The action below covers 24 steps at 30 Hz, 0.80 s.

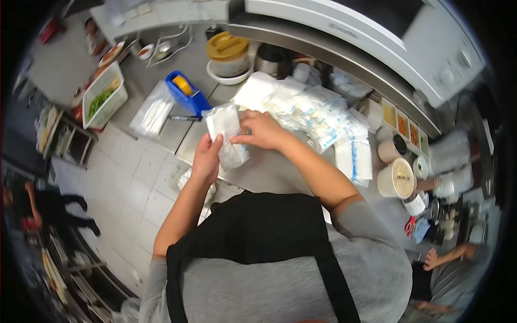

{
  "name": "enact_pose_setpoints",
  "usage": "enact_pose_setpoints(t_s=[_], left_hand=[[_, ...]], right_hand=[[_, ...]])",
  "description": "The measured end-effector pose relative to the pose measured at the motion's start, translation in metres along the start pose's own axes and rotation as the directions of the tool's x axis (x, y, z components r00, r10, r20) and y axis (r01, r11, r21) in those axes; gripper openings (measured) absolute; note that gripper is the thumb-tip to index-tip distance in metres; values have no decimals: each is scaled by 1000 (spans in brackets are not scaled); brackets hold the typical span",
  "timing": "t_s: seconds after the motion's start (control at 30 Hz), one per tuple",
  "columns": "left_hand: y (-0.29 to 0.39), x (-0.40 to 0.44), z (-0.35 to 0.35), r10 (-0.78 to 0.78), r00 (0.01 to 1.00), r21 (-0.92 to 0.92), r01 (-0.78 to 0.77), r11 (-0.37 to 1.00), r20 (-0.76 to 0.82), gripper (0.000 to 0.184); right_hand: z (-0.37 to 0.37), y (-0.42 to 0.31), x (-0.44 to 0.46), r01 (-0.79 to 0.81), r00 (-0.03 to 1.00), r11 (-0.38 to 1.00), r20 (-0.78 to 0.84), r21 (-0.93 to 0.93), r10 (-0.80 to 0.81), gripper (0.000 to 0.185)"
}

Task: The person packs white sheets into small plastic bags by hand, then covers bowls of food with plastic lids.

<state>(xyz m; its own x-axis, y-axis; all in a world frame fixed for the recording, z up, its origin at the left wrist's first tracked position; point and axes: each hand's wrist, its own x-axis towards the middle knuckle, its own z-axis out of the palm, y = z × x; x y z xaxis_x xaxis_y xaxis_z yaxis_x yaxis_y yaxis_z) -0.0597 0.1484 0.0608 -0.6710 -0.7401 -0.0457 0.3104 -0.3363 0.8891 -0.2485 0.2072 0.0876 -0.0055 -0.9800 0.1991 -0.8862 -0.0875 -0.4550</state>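
A white packet in clear plastic (225, 129) is held above the steel counter's front edge, tilted. My left hand (207, 157) grips its left side, with the thumb lying across the front. My right hand (259, 130) is closed at the packet's right edge, its thumb and fingers curled against it. What the packet contains cannot be made out. Behind and to the right lies a spread pile of similar white packets (318, 110), some with blue print. A blue tape dispenser (187, 92) with a yellow core stands just left of the packet, beside a black marker (184, 118).
A bag of white items (152, 110) lies on the left counter, near a white basket of greens (105, 98). A gold-lidded tub (227, 51) stands at the back. Right are a food tub (397, 178) and red scissors (410, 226). Other people stand far left and lower right.
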Motion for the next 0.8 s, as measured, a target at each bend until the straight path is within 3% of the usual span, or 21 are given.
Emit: enact_pose_setpoints(t_s=[0.07,0.17,0.27,0.33,0.4,0.47,0.8], left_hand=[[0,-2,8,-41,999,10,41,999,29,25],[-5,0,22,-73,997,-10,74,997,25,26],[-8,9,29,-37,999,-33,37,999,8,27],[-3,16,37,5,999,-50,-7,999,-36,26],[-1,20,44,63,998,-54,-64,996,-19,24],[-4,26,47,107,994,-54,-107,993,-5,21],[1,15,76,12,997,-41,-9,999,73,17]], right_hand=[[-8,6,-11,-120,992,992,52,48,118,54],[2,33,-23,-139,988,942,-17,304,151,50],[-10,37,-41,-121,921,787,-228,604,316,41],[-13,36,-53,46,748,788,-544,614,380,26],[-33,9,-72,132,626,855,-711,501,320,9],[-40,-12,-87,48,634,901,-710,431,306,13],[-3,-11,-79,-57,675,853,-609,518,415,23]])
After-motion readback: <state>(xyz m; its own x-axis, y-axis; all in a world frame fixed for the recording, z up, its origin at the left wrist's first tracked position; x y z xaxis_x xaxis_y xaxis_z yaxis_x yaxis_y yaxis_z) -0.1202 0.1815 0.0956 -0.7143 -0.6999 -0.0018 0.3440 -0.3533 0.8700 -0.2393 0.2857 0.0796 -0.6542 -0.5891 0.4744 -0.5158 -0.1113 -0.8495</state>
